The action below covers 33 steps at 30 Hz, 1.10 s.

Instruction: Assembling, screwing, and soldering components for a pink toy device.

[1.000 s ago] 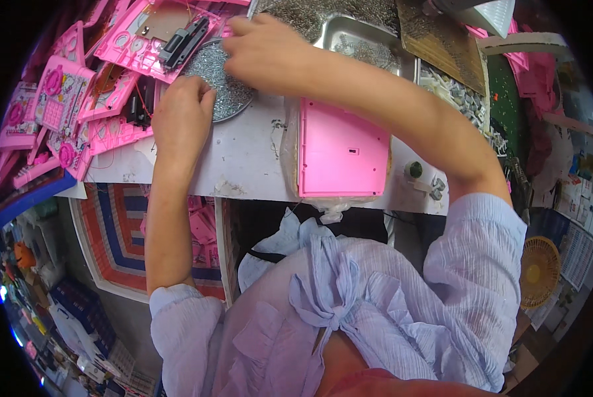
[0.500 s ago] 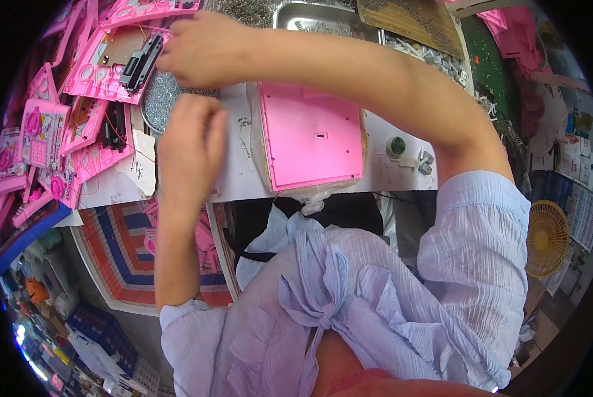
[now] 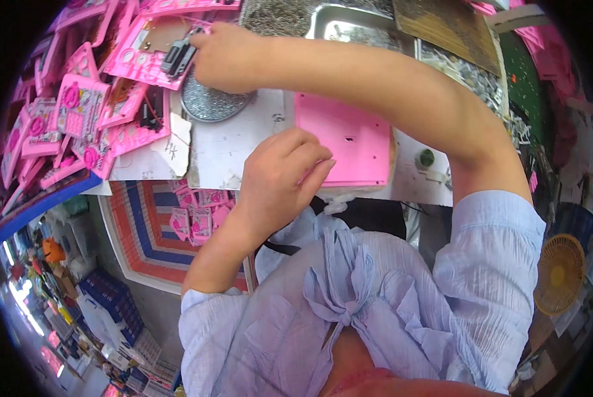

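The left forearm rises from the lower edge and leans toward the pink panel [image 3: 359,155]. The left hand [image 3: 284,173] is raised at the near left corner of this panel, with its back upward, the fingers half bent and the thumb near to them, so the gap is narrow; I cannot tell if something is pinched there, or if the hand touches the panel. The panel lies flat on the counter [image 3: 217,159]. To the right of the panel is a small dark green round thing [image 3: 426,157].

The right arm, with elbow bent, passes over the far part of the panel and points to the left. To the far left of the panel stands a round dish [image 3: 210,121] with small silvery metal pieces [image 3: 210,102]. Above its far side is the right hand [image 3: 227,58], the fingers bent close together, near a black part [image 3: 177,58] on a pink shell [image 3: 134,56]; whether it holds anything, I cannot tell. Beyond the panel is a metal tray [image 3: 318,16].
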Tool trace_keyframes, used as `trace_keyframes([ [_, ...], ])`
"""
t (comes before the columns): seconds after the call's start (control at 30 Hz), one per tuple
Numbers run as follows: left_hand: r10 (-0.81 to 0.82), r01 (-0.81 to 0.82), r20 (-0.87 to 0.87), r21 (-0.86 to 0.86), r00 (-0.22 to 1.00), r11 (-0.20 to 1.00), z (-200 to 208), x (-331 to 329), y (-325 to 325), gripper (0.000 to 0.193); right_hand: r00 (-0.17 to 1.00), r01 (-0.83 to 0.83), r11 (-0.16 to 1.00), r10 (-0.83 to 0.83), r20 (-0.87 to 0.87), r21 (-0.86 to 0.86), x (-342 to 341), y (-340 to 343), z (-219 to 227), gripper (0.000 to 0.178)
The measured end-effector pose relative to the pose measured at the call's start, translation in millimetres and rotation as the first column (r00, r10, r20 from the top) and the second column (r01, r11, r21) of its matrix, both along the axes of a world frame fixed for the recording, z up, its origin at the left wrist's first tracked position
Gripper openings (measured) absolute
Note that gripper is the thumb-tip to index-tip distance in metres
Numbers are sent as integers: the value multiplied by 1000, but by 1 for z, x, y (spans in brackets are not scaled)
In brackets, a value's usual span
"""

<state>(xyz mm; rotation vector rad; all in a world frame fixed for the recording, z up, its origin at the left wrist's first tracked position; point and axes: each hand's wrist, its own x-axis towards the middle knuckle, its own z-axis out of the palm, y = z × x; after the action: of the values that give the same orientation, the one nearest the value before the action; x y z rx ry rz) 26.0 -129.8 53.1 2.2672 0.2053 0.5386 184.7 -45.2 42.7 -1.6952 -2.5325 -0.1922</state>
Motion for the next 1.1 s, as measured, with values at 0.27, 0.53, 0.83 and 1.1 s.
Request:
trace_keyframes([
  [0.27, 205, -214, -86, -112, 975, 970, -9, -31, 12, 13, 993, 113, 985, -117, -26, -127, -10, 23, -4, 14],
  [0.53, -62, 59, 58, 62, 996, 996, -13, 35, -21, 11, 990, 138, 990, -138, 18, 26, 11, -7, -1, 21],
  [0.83, -130, 126, 6, 214, 991, 969, -20, 47, -29, 14, 977, 155, 986, -161, -142, -57, 3, -7, 13, 21],
  [1.1, -164, 154, 2, 344, 986, 926, -26, 44, -31, 19, 957, 157, 985, -132, -260, 76, 25, -49, 25, 10],
])
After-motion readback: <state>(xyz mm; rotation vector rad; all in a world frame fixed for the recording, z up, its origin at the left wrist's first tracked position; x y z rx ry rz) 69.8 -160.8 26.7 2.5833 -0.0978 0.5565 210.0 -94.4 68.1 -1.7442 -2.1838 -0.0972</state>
